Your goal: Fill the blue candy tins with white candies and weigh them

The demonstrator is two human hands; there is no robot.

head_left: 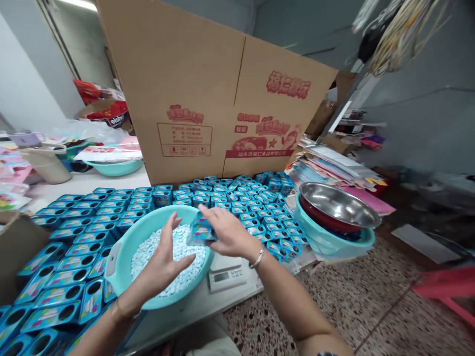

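A teal plastic basin (pixel 122 249) full of small white tablets (pixel 144 254) sits in front of me on a white table. My left hand (pixel 163 259) hovers over the tablets with its fingers spread and nothing in it. My right hand (pixel 228 232) is over the basin's right rim, closed on a small blue tin (pixel 202 231). A bracelet circles the right wrist. Rows of the same blue tins (pixel 81 232) cover the table to the left, and more lie behind and right of the basin.
A big cardboard carton (pixel 208 94) stands upright behind the tins. A small white scale (pixel 226 277) lies just right of the basin. At right, a steel bowl (pixel 336 202) rests in stacked teal basins. Papers, another basin and clutter lie further back. A red stool (pixel 445 291) stands on the terrazzo floor.
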